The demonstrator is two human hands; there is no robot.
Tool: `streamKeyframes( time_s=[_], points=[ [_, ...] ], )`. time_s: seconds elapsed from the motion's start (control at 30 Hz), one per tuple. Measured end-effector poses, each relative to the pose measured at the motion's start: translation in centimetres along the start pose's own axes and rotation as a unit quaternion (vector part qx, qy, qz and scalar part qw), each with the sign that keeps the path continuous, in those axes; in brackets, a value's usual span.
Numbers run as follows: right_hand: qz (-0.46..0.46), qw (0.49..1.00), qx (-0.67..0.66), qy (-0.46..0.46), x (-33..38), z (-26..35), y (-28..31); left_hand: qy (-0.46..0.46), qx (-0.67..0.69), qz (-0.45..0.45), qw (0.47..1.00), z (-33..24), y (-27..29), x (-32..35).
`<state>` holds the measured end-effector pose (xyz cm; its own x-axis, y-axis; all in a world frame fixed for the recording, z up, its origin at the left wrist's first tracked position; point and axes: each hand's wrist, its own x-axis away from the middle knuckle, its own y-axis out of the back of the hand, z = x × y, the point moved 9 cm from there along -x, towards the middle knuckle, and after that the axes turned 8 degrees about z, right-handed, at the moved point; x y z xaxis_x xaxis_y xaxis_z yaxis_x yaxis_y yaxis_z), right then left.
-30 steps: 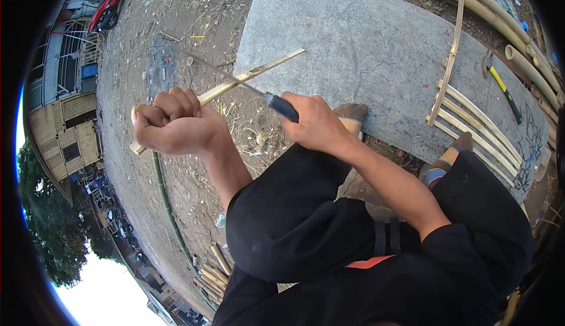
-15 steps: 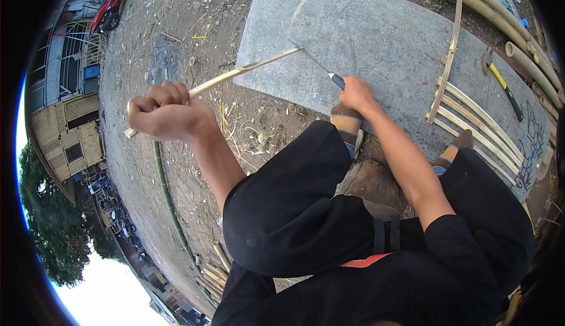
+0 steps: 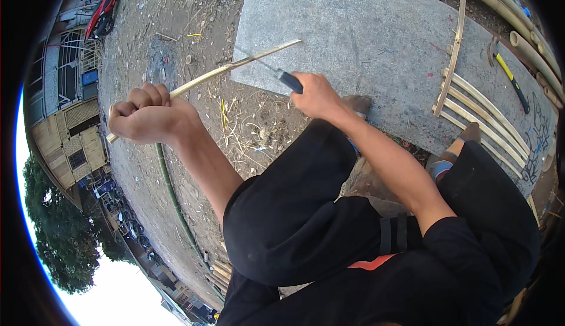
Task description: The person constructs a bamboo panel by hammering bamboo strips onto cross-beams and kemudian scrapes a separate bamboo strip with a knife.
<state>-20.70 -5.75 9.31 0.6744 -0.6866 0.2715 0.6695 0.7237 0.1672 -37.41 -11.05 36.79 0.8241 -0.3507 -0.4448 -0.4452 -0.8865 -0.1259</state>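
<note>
Left hand (image 3: 152, 116) has its fingers clamped round the near end of a bamboo strip (image 3: 235, 66) to steady it, while the right hand (image 3: 316, 95) fingers wrap a knife (image 3: 282, 77) laid against the strip just beyond them, looks like for shaving.

bamboo strip (image 3: 235, 67) left of knife (image 3: 282, 77) | slats (image 3: 488, 117) on slab (image 3: 365, 37)

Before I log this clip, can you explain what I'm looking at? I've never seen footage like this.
It comes from a fisheye camera on a person's head, looking down, so straight edges curve. The black clothing below is the wearer's own. The left hand grips a thin bamboo strip; the right hand holds a blue-handled knife with its blade against the strip. Ahead lies a grey slab with more strips and a yellow-handled tool on it. Shavings litter the dirt.
</note>
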Motion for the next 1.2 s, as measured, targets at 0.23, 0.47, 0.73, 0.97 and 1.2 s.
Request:
streamKeyframes(
  time_s=[0.23,0.47,0.73,0.97,1.2],
  points=[
    [0.009,0.992,0.095,-0.081,-1.4,-7.2,2.7,0.001,-0.026,-0.012,1.0,-0.3,-0.9,-0.6],
    [0.005,1.0,-0.014,-0.007,-1.0,-0.7,-0.1,0.002,-0.037,-0.007,0.999,0.3,-1.4,-1.8],
    [0.018,0.998,0.047,-0.044,-1.6,-1.4,1.3,-0.003,-0.024,0.018,1.0,0.7,-3.6,-4.2],
    [0.002,0.977,0.123,-0.177,-1.6,-12.4,3.3,0.018,0.0,-0.021,1.0,2.2,-1.1,-5.8],
    [0.038,0.996,0.047,-0.066,-1.0,-5.3,1.6,0.016,-0.01,0.027,0.999,2.2,-1.9,-6.4]
  ],
)
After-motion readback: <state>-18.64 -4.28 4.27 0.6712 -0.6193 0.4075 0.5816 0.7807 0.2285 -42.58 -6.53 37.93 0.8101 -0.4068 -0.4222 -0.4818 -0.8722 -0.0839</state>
